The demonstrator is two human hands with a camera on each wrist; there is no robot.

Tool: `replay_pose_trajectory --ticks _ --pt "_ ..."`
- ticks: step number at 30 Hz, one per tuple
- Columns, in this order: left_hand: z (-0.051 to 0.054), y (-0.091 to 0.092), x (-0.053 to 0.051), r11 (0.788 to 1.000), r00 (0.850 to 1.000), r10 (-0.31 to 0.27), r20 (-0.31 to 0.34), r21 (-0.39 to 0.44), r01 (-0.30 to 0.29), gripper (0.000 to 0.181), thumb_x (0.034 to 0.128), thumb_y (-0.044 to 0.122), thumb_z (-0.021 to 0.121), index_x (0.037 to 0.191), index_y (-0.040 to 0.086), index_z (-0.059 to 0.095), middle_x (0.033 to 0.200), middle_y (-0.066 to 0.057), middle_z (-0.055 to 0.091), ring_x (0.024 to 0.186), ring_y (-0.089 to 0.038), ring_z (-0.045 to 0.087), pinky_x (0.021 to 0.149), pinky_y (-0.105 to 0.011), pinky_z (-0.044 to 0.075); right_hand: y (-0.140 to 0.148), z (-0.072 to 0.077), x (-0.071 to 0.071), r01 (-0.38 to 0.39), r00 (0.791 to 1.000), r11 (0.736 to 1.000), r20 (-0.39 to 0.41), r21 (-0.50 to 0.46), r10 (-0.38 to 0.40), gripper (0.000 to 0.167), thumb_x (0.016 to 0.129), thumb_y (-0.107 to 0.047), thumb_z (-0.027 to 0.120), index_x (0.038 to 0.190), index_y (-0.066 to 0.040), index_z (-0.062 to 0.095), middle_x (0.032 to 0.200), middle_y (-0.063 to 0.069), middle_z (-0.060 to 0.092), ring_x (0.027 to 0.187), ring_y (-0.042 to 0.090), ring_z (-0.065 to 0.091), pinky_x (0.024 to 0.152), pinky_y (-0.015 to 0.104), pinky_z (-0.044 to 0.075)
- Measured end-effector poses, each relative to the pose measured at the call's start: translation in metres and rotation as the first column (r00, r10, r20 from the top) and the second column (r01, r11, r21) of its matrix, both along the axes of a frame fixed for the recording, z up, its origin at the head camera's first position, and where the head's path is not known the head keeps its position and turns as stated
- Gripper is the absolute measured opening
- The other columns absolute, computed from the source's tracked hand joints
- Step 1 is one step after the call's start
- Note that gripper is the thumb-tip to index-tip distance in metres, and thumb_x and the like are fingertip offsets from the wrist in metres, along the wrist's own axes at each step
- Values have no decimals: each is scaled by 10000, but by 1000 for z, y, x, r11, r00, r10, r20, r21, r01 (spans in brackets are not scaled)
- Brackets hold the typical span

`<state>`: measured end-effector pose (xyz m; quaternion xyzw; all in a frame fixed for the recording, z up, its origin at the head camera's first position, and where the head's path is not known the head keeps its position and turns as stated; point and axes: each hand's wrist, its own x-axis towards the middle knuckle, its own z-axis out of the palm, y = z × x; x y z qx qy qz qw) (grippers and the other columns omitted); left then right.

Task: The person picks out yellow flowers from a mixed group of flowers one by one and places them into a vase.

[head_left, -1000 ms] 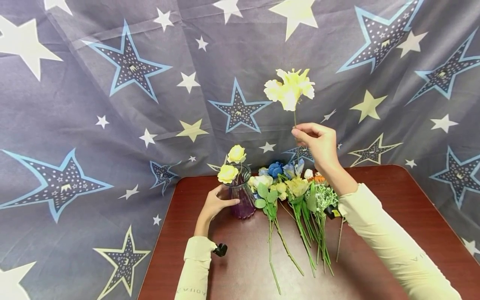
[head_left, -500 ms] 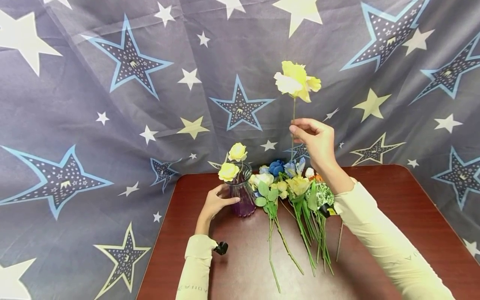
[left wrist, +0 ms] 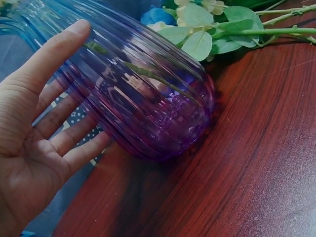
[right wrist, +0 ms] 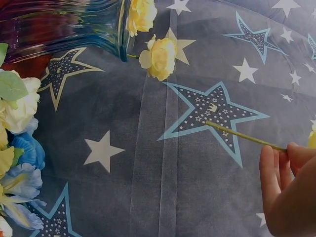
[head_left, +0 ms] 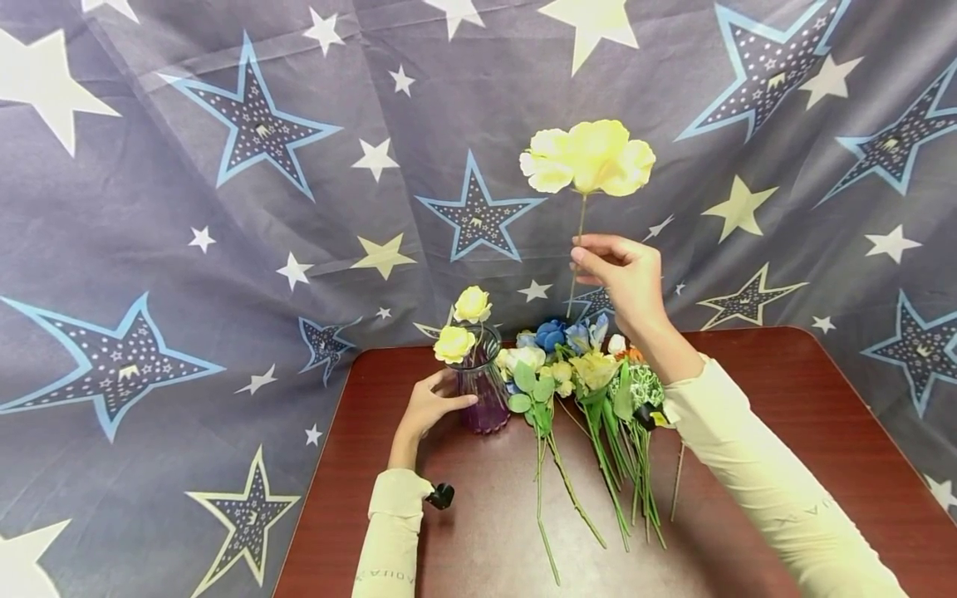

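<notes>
My left hand [head_left: 432, 410] holds a ribbed glass vase [head_left: 482, 397], blue at the top and purple below, upright on the table. In the left wrist view the thumb lies along the near side of the vase [left wrist: 148, 94], with the fingers behind it. Two yellow roses [head_left: 454, 344] lean out over its rim. My right hand [head_left: 632, 281] pinches the thin stem of a large yellow artificial flower [head_left: 594, 158], held up in the air right of the vase. In the right wrist view the bare lower stem [right wrist: 247, 136] points toward the vase side; the bloom is mostly out of frame.
Right of the vase lies a row of artificial flowers: white, yellow and blue blooms [head_left: 550, 335], with green stems [head_left: 613, 490] toward the front. The reddish-brown table [head_left: 478, 531] ends at a star-patterned cloth backdrop [head_left: 419, 166].
The yellow flower in my right hand has turned about its stem and shows fuller petals now. The right hand has shifted slightly left. My left hand stays at the vase.
</notes>
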<state>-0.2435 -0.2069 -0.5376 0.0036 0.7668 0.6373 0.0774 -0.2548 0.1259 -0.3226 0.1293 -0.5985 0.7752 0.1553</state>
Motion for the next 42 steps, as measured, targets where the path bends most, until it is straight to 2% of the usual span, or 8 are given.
replay_pose_trajectory --ticks 10,13,17,21,29,37,42 --pt "1 0 1 1000 1000 -6 2 -1 6 752 764 122 904 1420 -7 560 1442 -224 578 1333 -401 559 1059 -466 517 -6 0 0 -32 999 999 -31 1 32 281 904 4 743 1112 181 682 897 -38 784 731 124 739 669 268 623" --pt "-9 -2 -5 1000 1000 -4 -6 -2 4 775 772 115 898 1443 -15 533 1465 -232 554 1345 -406 544 1075 -477 499 -9 -1 -1 -37 999 999 -39 3 37 286 904 -2 745 1114 181 682 891 -31 784 735 131 742 676 271 624" --pt "-24 -4 -12 1000 1000 6 -14 2 -6 789 784 110 888 1466 -9 508 1490 -227 531 1365 -396 525 1100 -479 474 -13 -3 0 -44 998 999 -39 -8 44 214 902 13 741 1078 134 722 920 -9 787 743 139 748 684 276 624" --pt "-29 -5 -13 1000 999 20 -31 -3 -20 760 786 116 888 1449 5 533 1475 -219 550 1356 -390 537 1099 -485 474 -19 -5 0 -51 998 999 -40 -3 51 188 910 27 725 1075 118 732 949 -20 787 758 136 755 696 279 625" --pt "-28 -3 -10 1000 998 29 -50 7 -29 750 772 118 892 1426 -15 548 1438 -229 580 1324 -397 568 1070 -480 502 -31 -12 -1 -41 998 996 -47 78 45 237 918 -7 733 1100 143 711 895 -83 777 799 114 751 725 289 627" --pt "-27 -2 -10 999 998 37 -49 5 -37 742 763 121 900 1411 -12 566 1418 -222 600 1313 -389 581 1066 -470 508 -44 -18 -3 -79 993 994 -78 80 85 233 912 58 708 1102 192 683 914 -130 770 777 92 743 735 276 625" --pt "-27 -3 -9 999 998 33 -52 4 -33 744 765 126 898 1413 -14 562 1415 -226 601 1308 -397 583 1060 -475 513 -51 -22 -3 -98 991 990 -81 97 106 205 911 69 702 1084 179 698 886 -124 775 766 113 750 758 339 628"
